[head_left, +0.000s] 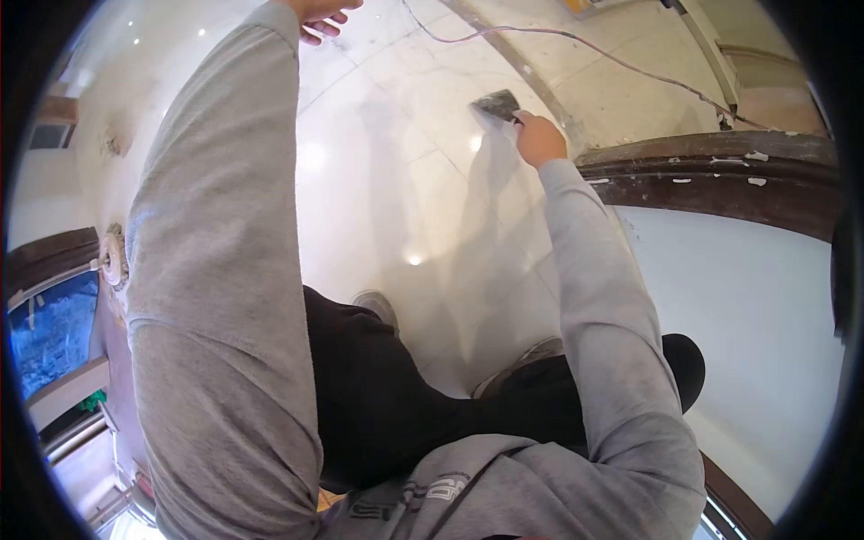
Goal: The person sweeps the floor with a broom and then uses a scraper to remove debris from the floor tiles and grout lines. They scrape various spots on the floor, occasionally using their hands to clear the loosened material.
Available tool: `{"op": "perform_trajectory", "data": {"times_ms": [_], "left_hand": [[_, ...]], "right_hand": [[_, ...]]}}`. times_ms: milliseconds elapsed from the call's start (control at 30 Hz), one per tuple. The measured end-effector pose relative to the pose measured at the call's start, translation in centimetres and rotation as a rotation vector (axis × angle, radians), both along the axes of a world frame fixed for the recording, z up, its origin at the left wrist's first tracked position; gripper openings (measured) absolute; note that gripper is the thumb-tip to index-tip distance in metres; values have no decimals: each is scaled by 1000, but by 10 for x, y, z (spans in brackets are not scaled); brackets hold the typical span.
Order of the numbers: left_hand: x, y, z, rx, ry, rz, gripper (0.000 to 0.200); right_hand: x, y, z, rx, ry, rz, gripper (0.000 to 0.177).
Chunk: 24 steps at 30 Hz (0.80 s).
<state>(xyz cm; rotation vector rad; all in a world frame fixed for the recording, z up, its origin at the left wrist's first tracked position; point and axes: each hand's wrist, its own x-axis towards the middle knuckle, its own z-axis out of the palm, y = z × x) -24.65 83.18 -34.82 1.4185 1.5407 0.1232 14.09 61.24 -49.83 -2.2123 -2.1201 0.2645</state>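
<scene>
Grey sweatshirt [549, 490] w/ long slvs [220, 270], dk/wht chest lettering [443, 490], blk trousers [360, 378], greyish shoes [378, 308], bare fingers [326, 28]

L hand [321, 13] partly cut off @ top edge, putty knife [498, 105] handle mostly hidden in R hand [541, 140], sweatshirt lettering [447, 489] too creased to read.

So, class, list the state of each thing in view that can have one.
Pale tiled floor: shiny, reflecting light spots.
Flat, dark-grey-bladed scraper: gripped; floor contact unclear.
Bare right hand: closed on the scraper.
Bare left hand: open, partly out of frame, nothing visible in it.
Thin reddish cable: uncoiled, loosely curved.
Dark brown wooden moulding: flecked with white.
</scene>
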Motion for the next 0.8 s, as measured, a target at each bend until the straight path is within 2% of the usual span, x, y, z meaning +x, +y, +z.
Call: {"op": "perform_trajectory", "data": {"times_ms": [100, 167, 267, 300, 367, 467, 533, 633, 700, 800], "left_hand": [[-12, 6, -6, -11, -25, 36, 50], [-7, 12, -16, 16, -36, 43, 50], [17, 26, -33, -31, -147, 23, 49], [25, 27, -32, -34, -153, 25, 49], [53, 25, -31, -49, -119, -69, 49], [77, 26, -31, -33, -88, -134, 50], [74, 25, -26, -9, -95, -146, 51], [51, 25, -26, -42, -79, -102, 49], [30, 30, -31, -29, -75, -62, 49], [21, 27, -26, 0, -81, -27, 47]], "right_hand": [[16, -30, 22, 81, 13, -98, 33], [35, -59, 31, -79, 172, -131, 35], [37, -86, 11, -185, 162, -49, 34], [21, -85, 17, -187, 156, -48, 34], [-27, -82, 33, -284, -54, -177, 32], [-44, -68, 27, -300, -93, -175, 34], [-49, -64, 28, -323, -98, -187, 34], [-54, -67, 37, -298, -126, -35, 35], [-72, -73, 46, -343, -127, -176, 35], [-57, -50, 17, -310, -107, -159, 35]]}}
